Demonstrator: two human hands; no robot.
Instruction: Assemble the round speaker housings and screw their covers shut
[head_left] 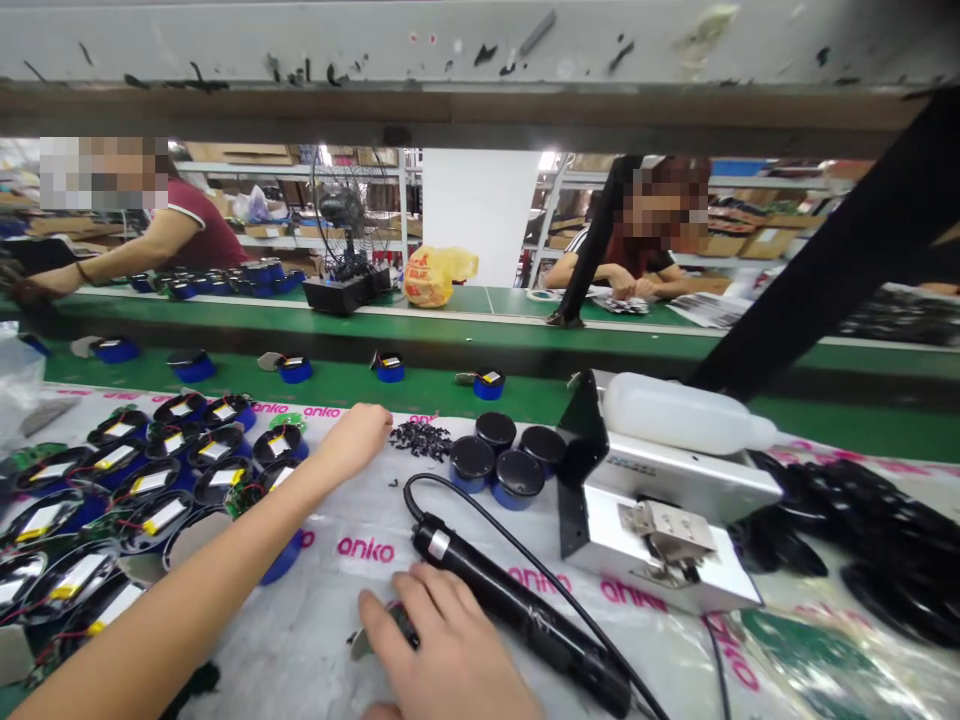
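Observation:
My left hand (358, 438) reaches forward with its fingers curled together beside a pile of tiny black parts (421, 438); whether a piece is between the fingertips is hidden. My right hand (442, 645) is closed over a small round dark part (406, 622) on the plastic sheet. A flat greyish piece and a hint of green show at that part's edge; the palm covers most of it. Just beyond the right hand lies a black electric screwdriver (525, 615) with a cable.
Blue round housings (154, 482) with white batteries and wires crowd the left. Several black-topped round units (519, 478) stand ahead. A white metal device (660, 545) carries a plastic bottle (679, 410). Housings line the green belt (337, 375). Two people sit across, near a fan (349, 225).

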